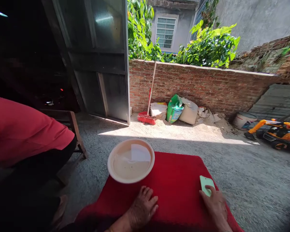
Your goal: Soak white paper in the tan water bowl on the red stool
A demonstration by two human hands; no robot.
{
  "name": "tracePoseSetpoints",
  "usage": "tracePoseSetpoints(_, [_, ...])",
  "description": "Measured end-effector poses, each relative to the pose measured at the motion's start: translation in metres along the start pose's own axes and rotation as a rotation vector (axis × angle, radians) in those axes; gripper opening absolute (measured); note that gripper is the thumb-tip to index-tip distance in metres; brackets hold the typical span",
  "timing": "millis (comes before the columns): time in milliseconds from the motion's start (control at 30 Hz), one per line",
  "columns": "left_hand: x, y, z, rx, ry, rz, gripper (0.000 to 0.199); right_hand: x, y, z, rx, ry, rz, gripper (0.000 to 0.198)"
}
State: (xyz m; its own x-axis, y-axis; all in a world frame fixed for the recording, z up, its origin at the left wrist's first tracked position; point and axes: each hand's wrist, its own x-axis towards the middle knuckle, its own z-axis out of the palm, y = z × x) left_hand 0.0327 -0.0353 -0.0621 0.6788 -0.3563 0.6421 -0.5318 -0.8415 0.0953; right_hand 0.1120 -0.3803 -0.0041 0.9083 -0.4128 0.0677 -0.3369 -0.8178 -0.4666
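A mint-green phone (pixel 205 182) lies near the right edge of a red cloth (pixel 176 180) spread over a table. My right hand (pixel 215 203) grips the phone's near end, with the thumb along its left side and a finger across the top; the other fingers are partly hidden. On the cloth's front middle, my left hand (pixel 143 203) rests palm down, fingers a little apart and holding nothing. Just beyond it stands a round pale basin (pixel 113 172) of clear water, with a few small dark specks in it and a bright reflection on the surface.
To the left, a person in a red top (pixel 31 129) leans beside a wooden chair (pixel 74 129). Behind are a metal door (pixel 106 87), a broom (pixel 147 119), a green sack (pixel 175 109) and a white sack (pixel 189 112) along a brick wall. A toy excavator (pixel 280 133) stands at right.
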Motion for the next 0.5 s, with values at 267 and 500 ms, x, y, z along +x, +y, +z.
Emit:
tracePoseSetpoints(267, [0.007, -0.011, -0.033, -0.205, 0.101, -0.234, 0.031, -0.113, -0.064, 0.024, 0.362, -0.452, -0.570, 0.039])
tracePoseSetpoints(500, [0.008, -0.006, -0.043, -0.131, -0.243, -0.386, 0.034, -0.003, 0.043, -0.025, 0.057, 0.015, 0.098, 0.039])
